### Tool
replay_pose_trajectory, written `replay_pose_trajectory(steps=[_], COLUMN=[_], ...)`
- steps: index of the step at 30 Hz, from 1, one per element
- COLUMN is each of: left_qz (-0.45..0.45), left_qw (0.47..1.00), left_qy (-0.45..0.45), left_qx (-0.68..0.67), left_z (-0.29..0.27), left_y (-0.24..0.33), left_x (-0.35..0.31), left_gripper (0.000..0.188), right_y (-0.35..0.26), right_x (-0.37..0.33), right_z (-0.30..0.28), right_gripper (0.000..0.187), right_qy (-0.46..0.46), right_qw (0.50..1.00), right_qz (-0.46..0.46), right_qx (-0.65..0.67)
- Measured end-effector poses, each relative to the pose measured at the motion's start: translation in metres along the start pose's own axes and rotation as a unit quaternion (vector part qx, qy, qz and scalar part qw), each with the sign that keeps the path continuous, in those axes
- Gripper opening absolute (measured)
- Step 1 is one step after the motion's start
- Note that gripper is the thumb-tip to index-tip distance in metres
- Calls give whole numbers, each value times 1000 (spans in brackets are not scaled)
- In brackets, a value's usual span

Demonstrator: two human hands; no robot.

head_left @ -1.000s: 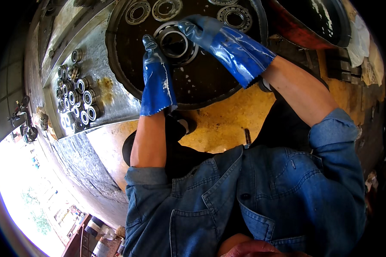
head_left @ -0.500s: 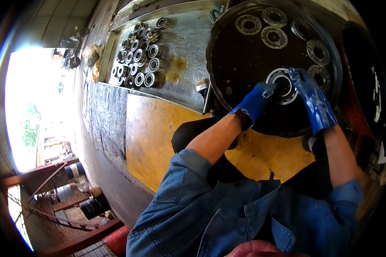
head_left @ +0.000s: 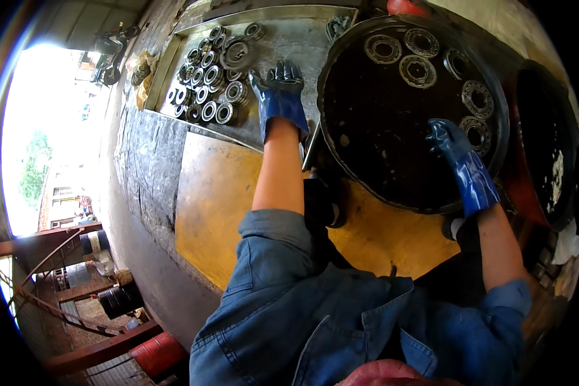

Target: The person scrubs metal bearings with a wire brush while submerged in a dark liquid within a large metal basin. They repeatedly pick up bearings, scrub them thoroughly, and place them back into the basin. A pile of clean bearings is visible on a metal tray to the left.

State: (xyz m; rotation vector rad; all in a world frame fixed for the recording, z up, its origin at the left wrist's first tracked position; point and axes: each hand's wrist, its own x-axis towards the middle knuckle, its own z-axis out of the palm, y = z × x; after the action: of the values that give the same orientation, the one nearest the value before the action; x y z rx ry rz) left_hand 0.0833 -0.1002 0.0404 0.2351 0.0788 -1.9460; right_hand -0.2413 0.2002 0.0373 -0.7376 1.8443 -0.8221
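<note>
My left hand (head_left: 278, 96), in a blue rubber glove, is over the shallow metal tray (head_left: 289, 45). Its fingers are stretched out and hold nothing. Just beyond its thumb, a large bearing ring (head_left: 238, 54) lies slightly blurred against a cluster of small ball bearings (head_left: 212, 76). Over the right side of a round black basin of dark liquid (head_left: 379, 109) is my right hand (head_left: 455, 145), gloved the same way. Its fingers are loosely bent and apart, with nothing between them. Several bearing rings (head_left: 417, 71) sit along the basin's far and right sides, one (head_left: 475, 134) close to that hand.
A dark round container (head_left: 550, 148) leans at the right, beside the basin. Yellow board (head_left: 215, 193) covers the floor under my legs. A crumpled cloth (head_left: 338, 27) is at the tray's far right corner. Drums (head_left: 159, 354) and steel framing stand far left.
My left hand has moved left from the basin to the tray. The large bearing ring both hands were touching in the basin is gone from there; one now lies among the small bearings.
</note>
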Motion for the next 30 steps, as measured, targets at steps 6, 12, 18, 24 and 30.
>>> replay_pose_trajectory(steps=[6, 12, 18, 24, 30], left_qz=[-66, 31, -71, -24, -142], left_qw=[831, 362, 108, 76, 17], left_qy=[53, -90, -88, -106, -41], left_qx=[550, 927, 988, 991, 989], left_z=[9, -53, -56, -77, -51], left_y=[-116, -134, -137, -129, -165], left_x=[-74, -66, -78, -58, -32], left_gripper=[62, 78, 95, 90, 74], right_y=[6, -27, -42, -44, -42], right_x=[-12, -35, -52, -41, -54], right_z=[12, 24, 10, 4, -12], right_gripper=[38, 39, 44, 46, 45], right_qy=[5, 0, 0, -25, -73], right_qw=[976, 965, 955, 936, 907], right_qz=[-128, -186, -145, -67, -66], right_qx=[-175, -187, -260, -345, -410])
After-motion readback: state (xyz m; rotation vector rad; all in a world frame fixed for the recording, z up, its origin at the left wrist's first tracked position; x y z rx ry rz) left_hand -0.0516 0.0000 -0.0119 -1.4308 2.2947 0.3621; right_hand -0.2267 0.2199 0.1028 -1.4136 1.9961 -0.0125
